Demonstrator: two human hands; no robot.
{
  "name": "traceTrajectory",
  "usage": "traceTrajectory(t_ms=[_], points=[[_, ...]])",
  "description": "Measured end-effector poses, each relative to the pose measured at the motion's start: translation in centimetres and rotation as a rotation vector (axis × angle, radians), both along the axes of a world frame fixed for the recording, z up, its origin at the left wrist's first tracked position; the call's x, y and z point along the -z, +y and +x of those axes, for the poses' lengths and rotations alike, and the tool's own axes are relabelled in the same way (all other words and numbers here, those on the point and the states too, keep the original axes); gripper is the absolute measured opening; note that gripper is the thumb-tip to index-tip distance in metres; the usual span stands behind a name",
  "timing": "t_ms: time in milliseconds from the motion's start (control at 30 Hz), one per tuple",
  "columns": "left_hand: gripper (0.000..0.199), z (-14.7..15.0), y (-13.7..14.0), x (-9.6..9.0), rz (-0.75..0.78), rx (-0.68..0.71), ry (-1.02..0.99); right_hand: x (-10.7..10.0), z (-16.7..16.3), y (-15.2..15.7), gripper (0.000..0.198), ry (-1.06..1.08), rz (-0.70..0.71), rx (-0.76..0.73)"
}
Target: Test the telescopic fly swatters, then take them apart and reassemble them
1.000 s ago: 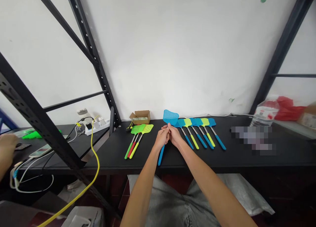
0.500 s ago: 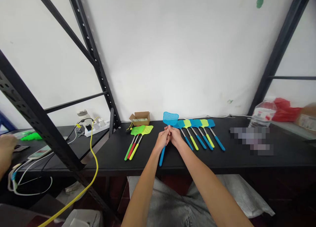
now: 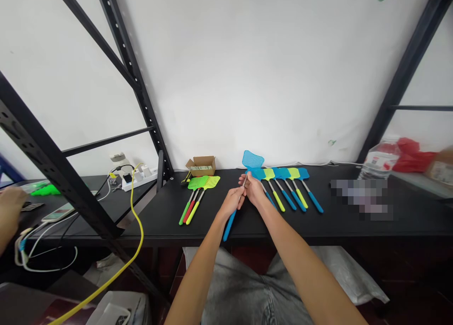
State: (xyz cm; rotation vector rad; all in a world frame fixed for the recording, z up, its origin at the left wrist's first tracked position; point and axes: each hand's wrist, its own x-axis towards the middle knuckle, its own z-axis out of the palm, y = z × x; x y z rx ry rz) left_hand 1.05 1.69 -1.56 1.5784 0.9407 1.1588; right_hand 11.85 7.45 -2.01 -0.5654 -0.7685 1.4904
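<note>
A blue fly swatter (image 3: pixel 253 159) is held over the black table, tilted, with its mesh head up and to the right and its blue handle toward me. My left hand (image 3: pixel 235 199) is closed on its metal shaft, just above the handle. Higher up the shaft, close under the head, my right hand (image 3: pixel 252 187) grips it too. To the right lie several blue and yellow-green fly swatters (image 3: pixel 290 189) in a fanned row. On the left, a small group of fly swatters (image 3: pixel 203 182) has green, red and yellow handles and overlapping heads.
A small open cardboard box (image 3: pixel 201 166) stands against the wall. At the right are a plastic bottle (image 3: pixel 380 160) and a red bag (image 3: pixel 412 155). A yellow cable (image 3: pixel 136 240) hangs by the rack post (image 3: pixel 58 174). Another person's hand (image 3: pixel 9 212) shows at far left.
My right hand has slid up the shaft, away from my left hand. The held swatter's head has moved up and right, its handle end a little left.
</note>
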Motion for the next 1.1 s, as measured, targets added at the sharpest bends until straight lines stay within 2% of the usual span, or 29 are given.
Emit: traceTrajectory(t_ms=[100, 200, 433, 533, 633, 767, 833, 1100], points=[[0.039, -0.1, 0.4, 0.2, -0.006, -0.058, -0.057, -0.2, -0.7, -1.0, 0.035, -0.153, 0.107, -0.105], [0.040, 0.0, 0.4, 0.1, -0.001, -0.051, -0.047, -0.3, -0.9, -1.3, 0.037, -0.152, 0.109, -0.105], [0.039, 0.6, -0.9, -0.7, 0.024, 0.051, 0.092, 0.1, 0.3, 0.7, 0.031, 0.120, -0.043, 0.160], [0.040, 0.6, -1.1, -0.8, 0.037, 0.081, 0.138, 0.1, 0.7, 0.9, 0.030, 0.150, -0.050, 0.204], [0.039, 0.3, -0.7, -0.5, 0.025, 0.062, 0.095, 0.0, 0.4, 0.2, 0.033, 0.081, -0.004, 0.141], [0.042, 0.0, 0.1, 0.0, 0.012, -0.071, -0.027, -0.2, -0.4, -1.2, 0.040, -0.211, 0.161, -0.058], [0.044, -0.1, 0.4, 0.3, 0.013, -0.111, -0.057, -0.3, -0.6, -1.6, 0.041, -0.294, 0.208, -0.109], [0.041, 0.4, 0.6, 0.2, -0.003, -0.045, -0.011, -0.3, -0.4, -0.9, 0.039, -0.150, 0.141, -0.034]])
